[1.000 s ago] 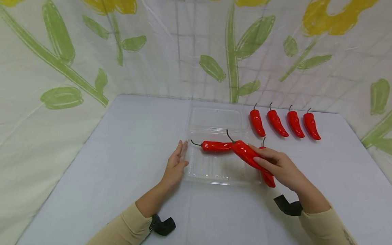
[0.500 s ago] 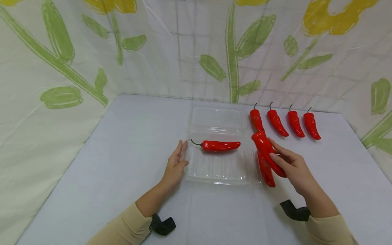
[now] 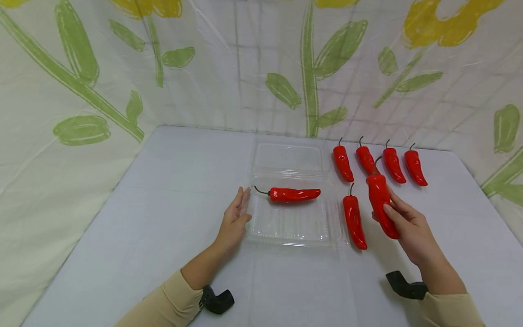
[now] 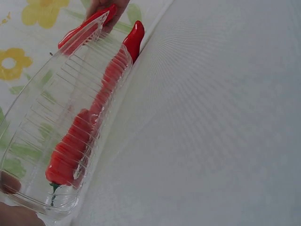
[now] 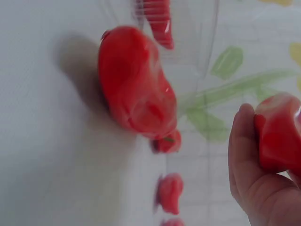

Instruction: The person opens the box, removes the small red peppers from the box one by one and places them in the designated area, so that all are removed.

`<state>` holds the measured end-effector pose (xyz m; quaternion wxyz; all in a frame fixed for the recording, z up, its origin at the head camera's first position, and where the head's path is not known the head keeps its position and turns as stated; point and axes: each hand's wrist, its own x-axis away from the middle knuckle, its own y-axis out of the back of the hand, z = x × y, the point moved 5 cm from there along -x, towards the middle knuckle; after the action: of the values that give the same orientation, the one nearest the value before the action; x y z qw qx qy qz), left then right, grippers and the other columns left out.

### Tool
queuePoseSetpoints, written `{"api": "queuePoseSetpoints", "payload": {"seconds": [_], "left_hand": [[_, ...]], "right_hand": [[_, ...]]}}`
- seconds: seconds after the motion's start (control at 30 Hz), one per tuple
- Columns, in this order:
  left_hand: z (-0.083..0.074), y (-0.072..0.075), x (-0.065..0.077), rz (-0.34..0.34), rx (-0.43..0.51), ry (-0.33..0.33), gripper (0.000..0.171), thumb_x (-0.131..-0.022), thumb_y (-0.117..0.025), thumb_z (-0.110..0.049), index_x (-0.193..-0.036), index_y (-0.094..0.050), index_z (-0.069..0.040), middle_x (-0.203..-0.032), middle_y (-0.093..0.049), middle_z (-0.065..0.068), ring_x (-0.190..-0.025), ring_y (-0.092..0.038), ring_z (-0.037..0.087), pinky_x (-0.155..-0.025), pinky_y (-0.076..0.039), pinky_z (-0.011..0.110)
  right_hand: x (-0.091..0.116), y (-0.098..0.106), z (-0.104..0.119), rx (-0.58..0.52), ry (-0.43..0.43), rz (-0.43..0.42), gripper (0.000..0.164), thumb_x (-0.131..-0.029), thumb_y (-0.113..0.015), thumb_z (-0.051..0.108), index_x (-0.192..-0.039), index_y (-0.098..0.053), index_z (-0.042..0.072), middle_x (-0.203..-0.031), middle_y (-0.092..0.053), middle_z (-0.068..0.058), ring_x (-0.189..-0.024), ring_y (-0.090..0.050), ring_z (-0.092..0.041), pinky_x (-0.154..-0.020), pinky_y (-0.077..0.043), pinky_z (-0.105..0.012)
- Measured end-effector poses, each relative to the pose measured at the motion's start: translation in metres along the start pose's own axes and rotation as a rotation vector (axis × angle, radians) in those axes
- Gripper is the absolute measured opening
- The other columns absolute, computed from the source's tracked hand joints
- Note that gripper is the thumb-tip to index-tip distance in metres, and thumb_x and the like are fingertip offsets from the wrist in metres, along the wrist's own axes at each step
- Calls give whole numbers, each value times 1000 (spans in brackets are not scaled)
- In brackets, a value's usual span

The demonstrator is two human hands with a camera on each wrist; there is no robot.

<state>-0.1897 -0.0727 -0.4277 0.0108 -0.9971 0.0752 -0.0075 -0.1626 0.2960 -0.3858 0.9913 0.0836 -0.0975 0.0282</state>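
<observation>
My right hand (image 3: 412,229) grips a red chili pepper (image 3: 380,202) above the table, its green stem pointing away from me. Thumb and fingers close round its lower half, as the right wrist view also shows with the held pepper (image 5: 277,136). Just left of it, a second pepper (image 3: 353,222) lies on the table beside the clear plastic container (image 3: 294,240). One more pepper (image 3: 292,195) lies crosswise inside the container, stem to the left. With fairly straight fingers, my left hand (image 3: 233,227) rests against the container's left side. Its fingertips are partly seen through the plastic.
Several red peppers (image 3: 394,165) stand in a row at the table's back right. The container's open lid (image 3: 290,156) lies flat toward the back edge. A white cloth with painted flowers (image 3: 204,100) hangs behind the table (image 3: 171,181).
My right hand has moved right with its pepper, from over the container to right of the pepper lying beside it. The held pepper has turned more upright. My left hand has stayed put.
</observation>
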Motion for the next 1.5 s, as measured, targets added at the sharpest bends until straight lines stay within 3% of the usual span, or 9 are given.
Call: {"api": "queuePoseSetpoints", "payload": {"seconds": [0.27,0.47,0.63,0.7,0.97,1.17,1.3,1.5], "left_hand": [[-1,-1,1,4,0,3,68,-86,-32,13,-148,-5,1,-156,-17,9,-145,-11,19,-116,-11,38],[0,-1,0,1,6,1,68,-86,-31,13,-148,-5,1,-156,-18,9,-145,-12,19,-117,-11,38],[0,-1,0,1,1,-6,69,-86,-31,13,-148,-5,2,-155,-18,10,-145,-12,19,-117,-10,39],[-1,0,0,-2,-3,-8,69,-85,-32,13,-148,-5,2,-155,-19,10,-145,-12,20,-117,-10,40],[1,0,0,2,-6,6,69,-86,-32,12,-148,-5,1,-156,-18,9,-145,-12,19,-117,-10,39],[-1,-1,1,-5,-10,13,69,-86,-32,12,-148,-5,1,-156,-19,8,-145,-13,18,-116,-12,38],[-2,-1,1,-5,-12,16,69,-86,-32,12,-149,-5,1,-156,-19,8,-145,-13,19,-116,-13,38],[-1,-1,1,-8,-18,27,69,-87,-33,12,-149,-6,-1,-156,-20,6,-144,-14,16,-116,-14,36]], "right_hand": [[1,20,-20,-4,-96,-67,59,-93,-46,39,-145,-17,41,-122,-38,15,-96,-48,0,-74,-54,-17],[-2,28,-29,273,-155,-102,57,-96,-35,45,-146,-10,34,-151,-17,-17,-101,-39,-4,-73,-50,-13],[-3,27,-31,500,-154,-85,61,-97,-31,45,-147,-8,18,-147,-19,-33,-121,-31,-40,-70,-45,-15],[-4,28,-32,555,-152,-77,63,-97,-31,45,-147,-8,16,-146,-21,-35,-125,-25,-49,-72,-45,-18],[-5,28,-38,675,-151,-90,64,-97,-30,46,-148,-5,17,-141,-26,-36,-118,-31,-49,-77,-52,-36],[-4,21,-34,852,-80,-137,65,-98,-36,37,-148,-9,8,-129,-37,-35,-111,-39,-48,-84,-51,-55],[-5,17,-34,887,-74,-105,64,-99,-35,31,-147,-8,-1,-140,-30,-37,-121,-33,-54,-92,-40,-64],[-6,17,-37,828,-149,-58,64,-100,-27,33,-145,0,-5,-146,-14,-36,-128,-23,-56,-95,-34,-66]]}}
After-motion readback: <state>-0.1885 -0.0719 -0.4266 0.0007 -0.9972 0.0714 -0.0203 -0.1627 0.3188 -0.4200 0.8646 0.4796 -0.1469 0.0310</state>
